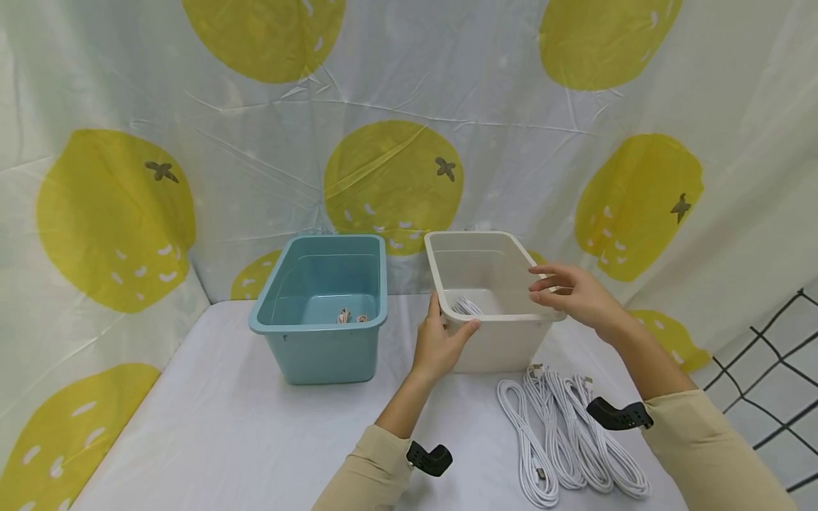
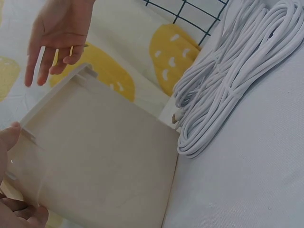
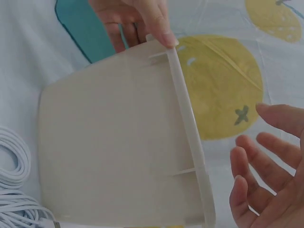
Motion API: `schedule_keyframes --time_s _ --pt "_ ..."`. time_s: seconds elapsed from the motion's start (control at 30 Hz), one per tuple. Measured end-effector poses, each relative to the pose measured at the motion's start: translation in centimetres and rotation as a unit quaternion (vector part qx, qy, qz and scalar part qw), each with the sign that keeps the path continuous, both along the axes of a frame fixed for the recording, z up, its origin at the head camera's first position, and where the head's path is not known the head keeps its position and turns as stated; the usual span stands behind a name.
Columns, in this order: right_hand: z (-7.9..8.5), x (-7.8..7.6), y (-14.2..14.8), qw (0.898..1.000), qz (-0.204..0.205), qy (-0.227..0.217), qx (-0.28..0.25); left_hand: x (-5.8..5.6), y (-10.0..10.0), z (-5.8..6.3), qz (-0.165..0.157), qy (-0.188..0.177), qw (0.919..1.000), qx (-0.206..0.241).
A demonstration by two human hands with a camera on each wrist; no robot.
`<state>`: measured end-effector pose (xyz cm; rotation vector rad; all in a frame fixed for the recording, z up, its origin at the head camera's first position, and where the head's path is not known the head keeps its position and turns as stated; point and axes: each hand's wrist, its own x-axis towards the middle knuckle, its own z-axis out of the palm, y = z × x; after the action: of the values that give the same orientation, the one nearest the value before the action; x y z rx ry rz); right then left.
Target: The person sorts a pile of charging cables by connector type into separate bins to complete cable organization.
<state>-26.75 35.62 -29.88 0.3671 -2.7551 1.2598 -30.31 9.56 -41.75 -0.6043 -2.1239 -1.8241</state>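
Observation:
My left hand (image 1: 441,342) grips the front left corner of a cream plastic bin (image 1: 498,348), thumb on the rim and fingers around the side. Over the bin's right rim hovers my right hand (image 1: 575,297), fingers loosely bent and holding nothing. In the right wrist view, that right hand (image 3: 270,166) is apart from the rim. A white coiled cable (image 1: 466,306) lies inside the cream bin. Several more bundled white cables (image 1: 569,433) lie on the table in front of it, also seen as cables (image 2: 228,80) in the left wrist view.
A teal bin (image 1: 332,355) stands left of the cream bin, with small brownish items (image 1: 345,316) inside. Both bins are on a white-covered table (image 1: 211,426). A lemon-print curtain (image 1: 255,142) hangs behind, and a dark wire grid (image 1: 773,369) is at the right.

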Motion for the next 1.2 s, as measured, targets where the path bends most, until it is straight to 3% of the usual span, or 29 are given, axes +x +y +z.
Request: schedule_keyframes --time_s 0.3,0.73,1.2 --pt "-0.8 2.6 1.3 1.000 0.014 0.017 -0.002 0.1 0.0 0.1 0.002 -0.005 1.0000 0.000" --pt "-3.3 5.5 2.3 0.999 0.014 0.033 0.020 0.1 0.0 0.2 0.005 -0.007 0.9999 -0.005" --pt "-8.9 7.7 3.7 1.000 -0.007 0.022 -0.004 0.2 0.0 0.2 0.006 -0.008 0.9999 -0.005"
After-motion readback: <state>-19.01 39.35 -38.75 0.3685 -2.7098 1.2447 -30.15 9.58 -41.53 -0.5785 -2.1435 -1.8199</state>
